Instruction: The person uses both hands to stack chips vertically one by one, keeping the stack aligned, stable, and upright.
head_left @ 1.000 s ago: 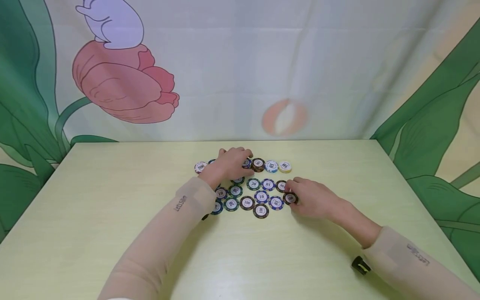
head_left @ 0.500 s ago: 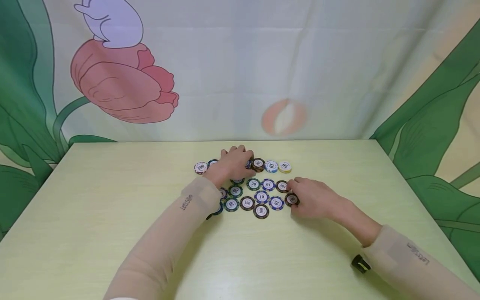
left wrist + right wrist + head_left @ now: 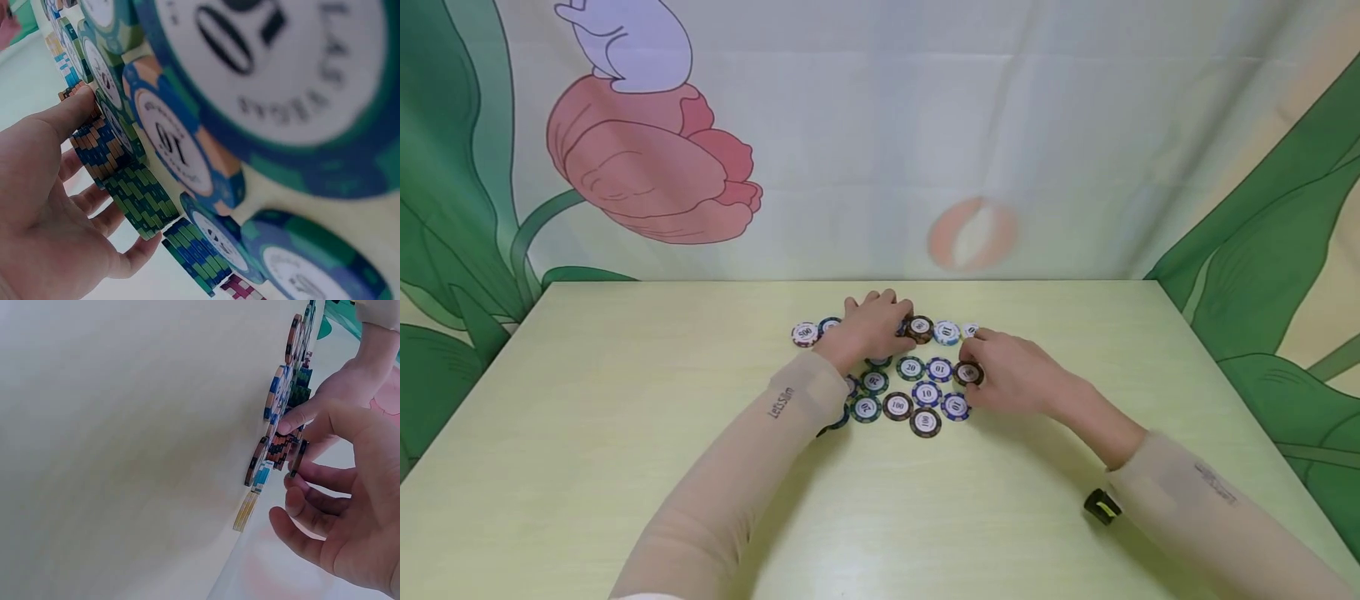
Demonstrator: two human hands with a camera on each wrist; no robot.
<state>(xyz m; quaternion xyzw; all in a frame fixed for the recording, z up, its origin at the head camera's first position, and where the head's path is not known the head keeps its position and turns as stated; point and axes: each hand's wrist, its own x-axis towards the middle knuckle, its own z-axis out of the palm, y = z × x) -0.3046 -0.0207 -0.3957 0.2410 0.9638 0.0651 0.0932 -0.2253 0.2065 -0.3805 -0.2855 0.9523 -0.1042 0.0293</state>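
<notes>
the left hand point(image 3: 871, 332) curls round a row of poker-chip stacks point(image 3: 142, 200), its thumb on the near side. the right hand point(image 3: 1022, 375) pinches a dark chip point(image 3: 300, 459) in its fingertips, raised off the table point(image 3: 880, 517), with loose chips point(image 3: 927, 394) lying flat nearby.

Head camera's up high and back, facing forward and down across the worktop point(image 3: 880, 517) to the backdrop point(image 3: 850, 167). Left-wrist view, rolled over, is tight on the chips point(image 3: 169, 140) at upper right; right-wrist view, tipped sideways, looks low along the worktop, sharing the left grip point(image 3: 349, 380), upper right, with the head view.
</notes>
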